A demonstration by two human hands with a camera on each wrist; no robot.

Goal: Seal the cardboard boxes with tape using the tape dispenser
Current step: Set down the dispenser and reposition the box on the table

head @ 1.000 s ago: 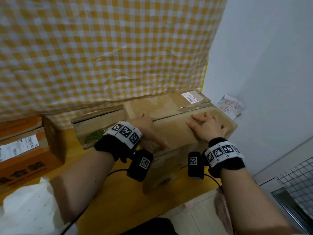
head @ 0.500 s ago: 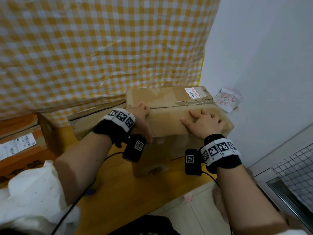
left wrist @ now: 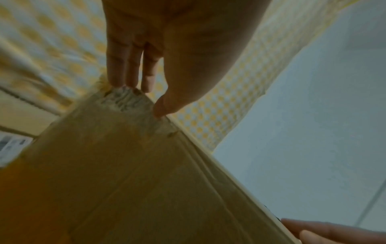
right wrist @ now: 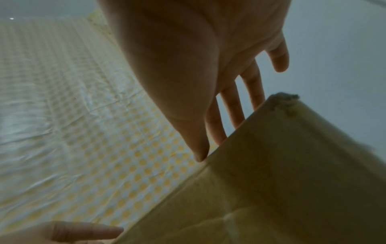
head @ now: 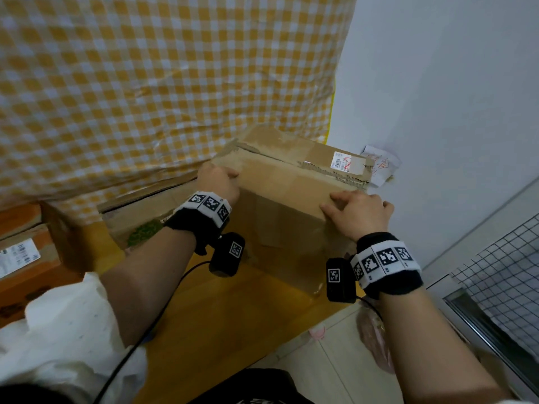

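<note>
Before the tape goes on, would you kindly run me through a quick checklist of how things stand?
1. Left hand grips the box's left top edge: ok.
2. Right hand on the near right corner: ok.
3. Top flaps closed flat: cannot tell; the torn seam looks ragged.
4. Tape dispenser within sight: not ok, none visible.
5. A hand free for the dispenser: not ok, both are on the box.
6. Box resting on the table: ok.
</note>
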